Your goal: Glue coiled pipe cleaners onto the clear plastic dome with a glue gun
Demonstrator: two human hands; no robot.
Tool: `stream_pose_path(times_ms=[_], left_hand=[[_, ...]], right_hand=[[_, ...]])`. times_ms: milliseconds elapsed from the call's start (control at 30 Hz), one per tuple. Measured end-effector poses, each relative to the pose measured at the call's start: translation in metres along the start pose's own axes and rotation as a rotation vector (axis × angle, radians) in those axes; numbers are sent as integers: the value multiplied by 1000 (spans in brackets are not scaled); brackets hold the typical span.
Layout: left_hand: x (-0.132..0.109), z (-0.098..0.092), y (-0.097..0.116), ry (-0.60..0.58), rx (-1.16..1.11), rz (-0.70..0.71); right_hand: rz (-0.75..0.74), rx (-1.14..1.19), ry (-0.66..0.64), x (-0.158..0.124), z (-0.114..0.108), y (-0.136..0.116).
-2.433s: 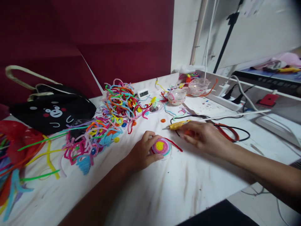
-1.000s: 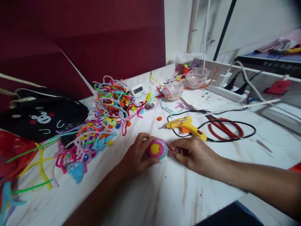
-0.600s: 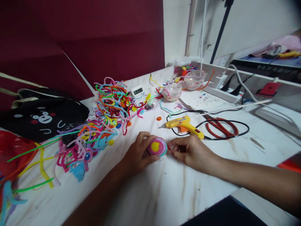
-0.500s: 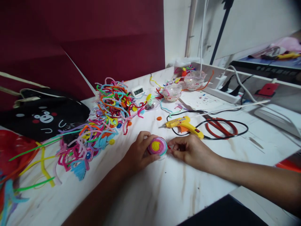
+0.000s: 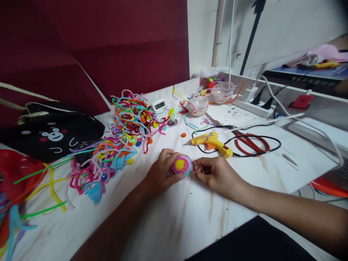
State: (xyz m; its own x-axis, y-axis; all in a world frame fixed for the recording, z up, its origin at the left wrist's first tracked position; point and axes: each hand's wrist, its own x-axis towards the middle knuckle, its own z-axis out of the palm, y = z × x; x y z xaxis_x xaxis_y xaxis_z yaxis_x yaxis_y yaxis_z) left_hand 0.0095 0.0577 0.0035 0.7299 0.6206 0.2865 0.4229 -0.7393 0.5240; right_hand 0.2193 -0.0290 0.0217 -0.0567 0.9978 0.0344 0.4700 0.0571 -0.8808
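Observation:
A round coil of pipe cleaner (image 5: 186, 165), yellow at the centre with pink and lilac rings, sits in my left hand (image 5: 161, 171). The fingers wrap its left side, thumb along the lower edge. At the coil's right edge my right hand (image 5: 217, 172) pinches a red pipe cleaner (image 5: 194, 167), mostly hidden by the fingers. Beyond my hands lies a yellow glue gun (image 5: 208, 139) with its nozzle toward the left. A small orange coil (image 5: 183, 135) rests on the table between the glue gun and a heap of pipe cleaners (image 5: 133, 112).
Red-handled pliers (image 5: 252, 143) and a black cable lie right of the glue gun. Clear plastic bowls (image 5: 198, 106), a small digital clock (image 5: 158, 105) and a white power strip (image 5: 262, 107) stand farther back. A black bag (image 5: 54, 137) is at the left.
My view has shifted slightly, so the right side of the scene sits a little farther left. Both hands keep their hold on the coil and red pipe cleaner, with the coil turned slightly.

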Motion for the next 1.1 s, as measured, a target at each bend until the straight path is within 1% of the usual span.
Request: stream_pose_path(times_ms=[300, 467, 633, 767, 967, 1100], left_hand=[[0, 1, -1, -10, -8, -1], [1, 1, 0, -13, -13, -5], [2, -3, 6, -29, -15, -42], [2, -3, 6, -37, -6, -56], [2, -1, 3, -43, 4, -58], [2, -2, 5, -34, 0, -41]], right_hand=[[58, 1, 54, -8, 10, -8], [37, 30, -1, -13, 9, -12], [6, -5, -68, -15, 4, -9], [-32, -47, -51, -13, 4, -4], [-22, 22, -8, -11, 10, 1], [-21, -8, 38, -10, 13, 2]])
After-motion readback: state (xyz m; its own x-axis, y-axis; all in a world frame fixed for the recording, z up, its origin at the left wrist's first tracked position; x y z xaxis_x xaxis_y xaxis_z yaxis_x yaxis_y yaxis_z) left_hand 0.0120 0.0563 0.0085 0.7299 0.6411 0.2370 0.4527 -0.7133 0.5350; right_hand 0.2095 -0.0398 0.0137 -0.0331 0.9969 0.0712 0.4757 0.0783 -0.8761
